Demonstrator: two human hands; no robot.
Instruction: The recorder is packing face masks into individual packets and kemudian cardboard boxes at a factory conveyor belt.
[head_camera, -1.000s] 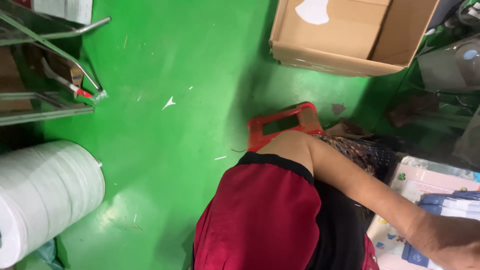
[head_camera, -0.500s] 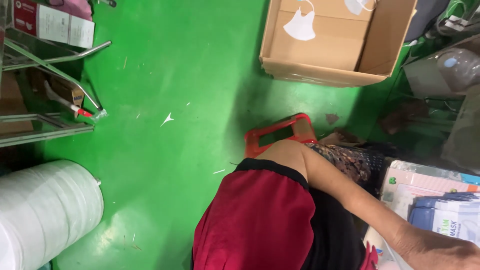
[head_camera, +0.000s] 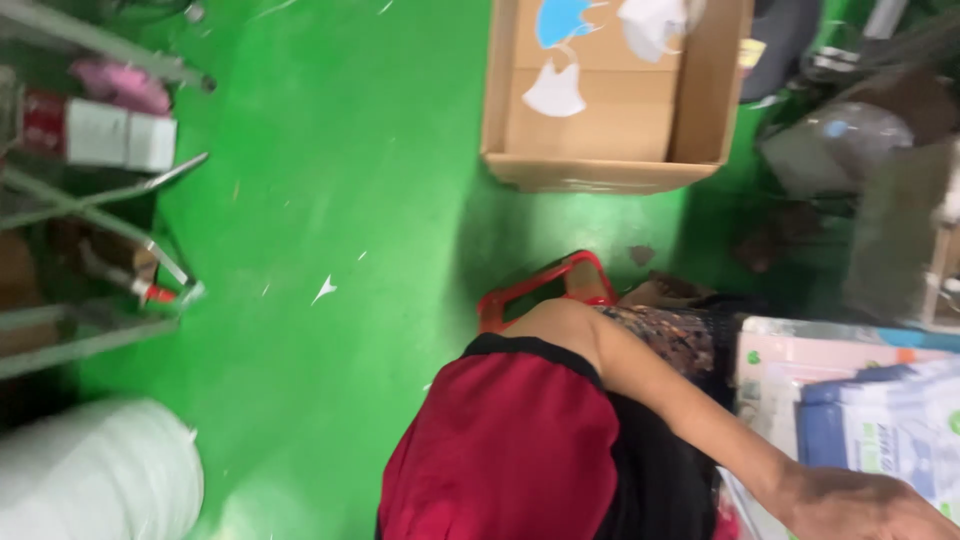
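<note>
Right hand (head_camera: 860, 505), grip indiscernible, lies beside blue-white packages (head_camera: 890, 430); left hand unseen; cardboard box (head_camera: 610, 110) on green floor (head_camera: 340, 200).

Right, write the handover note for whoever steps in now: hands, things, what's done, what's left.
Left hand: low at the right edge, beside the stacked blue-and-white packs; grip too blurred to tell.
Right hand: out of view.
Cardboard box: open on the green floor, with a few loose face masks inside.
Done: some masks in the box.
Left: the packs lie outside it.
</note>
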